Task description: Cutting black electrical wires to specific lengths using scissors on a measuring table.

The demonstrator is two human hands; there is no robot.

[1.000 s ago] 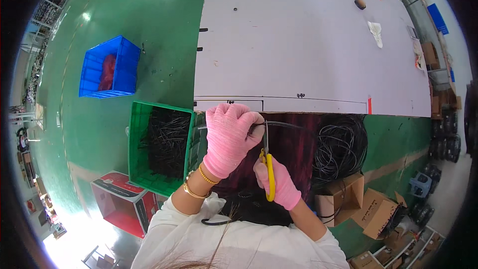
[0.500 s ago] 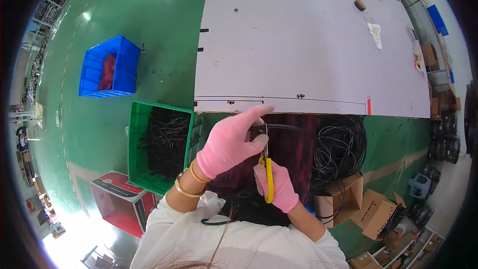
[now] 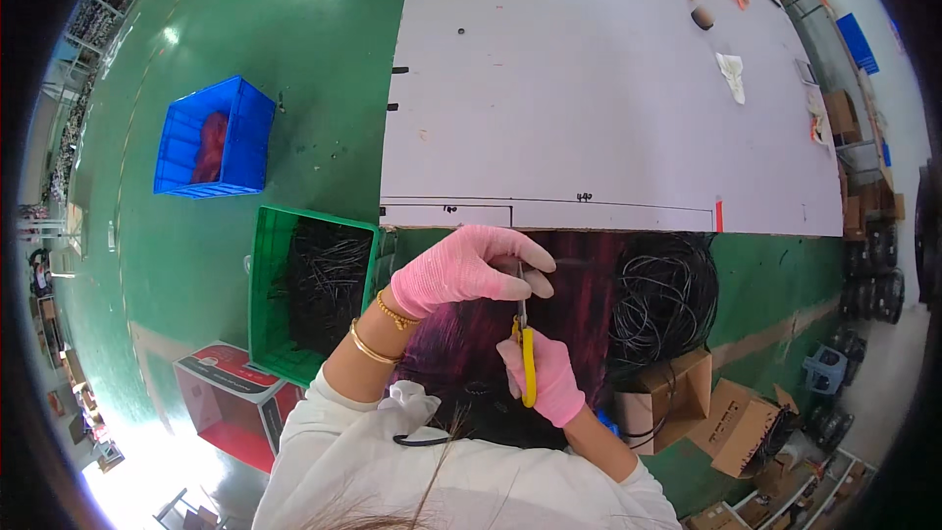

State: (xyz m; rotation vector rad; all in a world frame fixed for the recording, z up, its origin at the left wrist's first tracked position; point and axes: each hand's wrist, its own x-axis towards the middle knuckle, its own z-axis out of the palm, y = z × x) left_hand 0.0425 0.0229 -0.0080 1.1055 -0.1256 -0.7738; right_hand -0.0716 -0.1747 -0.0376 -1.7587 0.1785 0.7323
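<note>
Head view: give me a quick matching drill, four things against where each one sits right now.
Things:
1. scissors
2. green crate
3. blue crate
4. cardboard box

Places:
A. on the floor, far left, red material inside
B. in the right hand, blades pointing up
C. just left of the left hand, filled with dark strands
D. lower right, below the coil of black cable

Pairs: 1-B, 2-C, 3-A, 4-D

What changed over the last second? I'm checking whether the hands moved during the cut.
The left hand slid slightly right along the dark strands, then settled back, fingers pinching by the scissor blades. The right hand kept its grip on the yellow-handled scissors, barely shifting. The green crate, blue crate and white table stayed put.
</note>
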